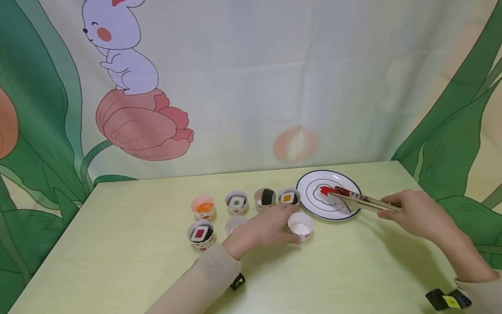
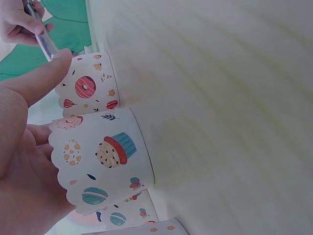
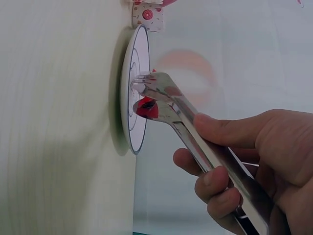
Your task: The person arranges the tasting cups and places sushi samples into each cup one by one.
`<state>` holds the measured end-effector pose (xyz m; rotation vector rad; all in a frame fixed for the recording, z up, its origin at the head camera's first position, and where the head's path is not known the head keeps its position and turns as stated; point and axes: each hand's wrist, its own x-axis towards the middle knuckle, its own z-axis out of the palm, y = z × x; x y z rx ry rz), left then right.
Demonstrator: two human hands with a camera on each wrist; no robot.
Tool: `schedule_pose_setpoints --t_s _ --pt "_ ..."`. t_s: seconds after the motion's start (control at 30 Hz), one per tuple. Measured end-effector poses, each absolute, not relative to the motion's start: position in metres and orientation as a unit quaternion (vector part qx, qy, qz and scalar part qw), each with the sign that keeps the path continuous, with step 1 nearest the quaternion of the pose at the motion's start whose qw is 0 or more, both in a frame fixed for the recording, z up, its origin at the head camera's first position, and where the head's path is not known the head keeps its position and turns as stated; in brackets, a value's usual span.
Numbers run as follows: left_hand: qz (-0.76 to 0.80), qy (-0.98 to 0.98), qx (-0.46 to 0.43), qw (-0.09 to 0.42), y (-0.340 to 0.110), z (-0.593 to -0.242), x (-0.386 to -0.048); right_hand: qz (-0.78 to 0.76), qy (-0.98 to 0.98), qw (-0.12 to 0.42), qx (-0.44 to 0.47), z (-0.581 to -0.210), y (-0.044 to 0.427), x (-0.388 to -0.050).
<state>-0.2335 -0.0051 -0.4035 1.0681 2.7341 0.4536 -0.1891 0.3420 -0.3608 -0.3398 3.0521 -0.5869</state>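
My right hand point(image 1: 419, 216) grips metal tongs point(image 1: 364, 201), fingers wrapped round the arms and thumb on top in the right wrist view. Their tips are at a red piece point(image 3: 147, 108) over the white, blue-rimmed plate point(image 1: 333, 214); its kind is mostly hidden. My left hand point(image 1: 266, 229) reaches low over the cups, thumb and fingers on either side of the rim of an empty paper cup point(image 1: 301, 229) left of the plate. In the left wrist view the thumb point(image 2: 46, 78) lies against that donut-printed cup point(image 2: 93, 83); the other fingertips are hidden.
Toy sushi sits in several paper cups: orange-topped point(image 1: 205, 208), green-centred point(image 1: 237, 203), black-wrapped point(image 1: 268, 197), yellow-centred point(image 1: 288, 197) and red-centred point(image 1: 201, 234). Another cup point(image 1: 234, 223) is partly behind the left hand. A printed cloth point(image 1: 235, 109) hangs behind the table point(image 1: 129, 244).
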Motion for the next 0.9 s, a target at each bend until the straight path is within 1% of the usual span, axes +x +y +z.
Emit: schedule_pose_setpoints --t_s 0.27,0.67,0.9 --pt "0.152 0.914 0.368 0.072 -0.006 -0.403 -0.234 -0.22 0.969 0.017 -0.115 -0.357 0.338 -0.185" --pt "0.161 0.907 0.384 0.059 -0.007 -0.405 -0.238 -0.234 0.962 0.008 -0.14 -0.347 0.328 -0.176" --pt "0.177 0.904 0.383 0.069 -0.006 -0.405 -0.24 -0.236 0.958 0.007 -0.165 -0.34 0.325 -0.169"
